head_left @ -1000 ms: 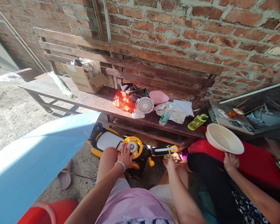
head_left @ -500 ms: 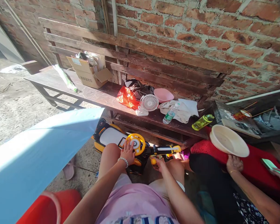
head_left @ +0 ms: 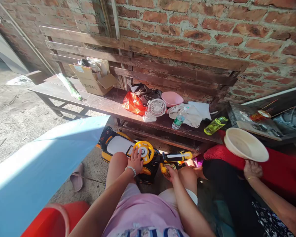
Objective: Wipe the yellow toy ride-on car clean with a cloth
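A yellow-and-black ride-on toy digger (head_left: pixel 119 146) with a white seat stands in front of my knees. My left hand (head_left: pixel 135 162), a beaded bracelet at its wrist, lies with fingers outstretched on the left side of the yellow steering wheel (head_left: pixel 150 154). To the right of the wheel, my right hand (head_left: pixel 171 172) is curled at a small yellow lever (head_left: pixel 163 169) with a rounded end. Its fingertips are partly hidden. The digger's boom (head_left: pixel 176 157) points right, just beyond that hand.
A wooden bench (head_left: pixel 108 105) holds a cardboard box (head_left: pixel 88 84), a white fan (head_left: pixel 156 107), a pink basin (head_left: pixel 172 98) and bottles. At right, another person's hand (head_left: pixel 253 169) touches a cream basin (head_left: pixel 246 144). Left are a blue sheet (head_left: pixel 51 151) and a red bucket (head_left: pixel 56 219).
The view has shifted slightly. Both my hands stay at the wheel and lever. The other person's phone at the far right has mostly left the view.
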`<state>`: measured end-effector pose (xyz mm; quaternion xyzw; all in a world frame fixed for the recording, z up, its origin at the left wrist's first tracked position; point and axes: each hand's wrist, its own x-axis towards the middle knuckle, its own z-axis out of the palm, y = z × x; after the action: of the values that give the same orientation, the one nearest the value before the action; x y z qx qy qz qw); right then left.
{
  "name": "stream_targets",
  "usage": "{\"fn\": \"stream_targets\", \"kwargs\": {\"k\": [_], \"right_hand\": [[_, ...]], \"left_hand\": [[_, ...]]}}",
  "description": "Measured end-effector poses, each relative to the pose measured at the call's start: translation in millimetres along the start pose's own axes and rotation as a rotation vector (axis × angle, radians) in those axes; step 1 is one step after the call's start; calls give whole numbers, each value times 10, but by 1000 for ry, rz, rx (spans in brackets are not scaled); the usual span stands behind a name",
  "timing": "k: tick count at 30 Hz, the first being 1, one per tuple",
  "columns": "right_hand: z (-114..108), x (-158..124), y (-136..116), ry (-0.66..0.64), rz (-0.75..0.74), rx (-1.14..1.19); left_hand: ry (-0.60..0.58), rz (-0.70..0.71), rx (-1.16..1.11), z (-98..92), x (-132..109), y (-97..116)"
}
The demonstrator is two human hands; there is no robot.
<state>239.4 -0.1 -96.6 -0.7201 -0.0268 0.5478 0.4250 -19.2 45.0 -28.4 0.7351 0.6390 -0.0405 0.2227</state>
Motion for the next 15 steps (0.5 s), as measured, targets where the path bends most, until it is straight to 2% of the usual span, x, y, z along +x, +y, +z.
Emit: {"fn": "stream_targets", "kwargs": {"k": [6, 12, 15], "right_hand": [[46, -67, -26, 60, -141, -202], [95, -35, -39, 134, -132, -298], [64, -39, -57, 105, -136, -344]], "left_hand": [[19, 0, 0, 41, 8, -8], [41, 3, -13, 77, 15, -10], [32, 12, -14, 79, 25, -14]]}}
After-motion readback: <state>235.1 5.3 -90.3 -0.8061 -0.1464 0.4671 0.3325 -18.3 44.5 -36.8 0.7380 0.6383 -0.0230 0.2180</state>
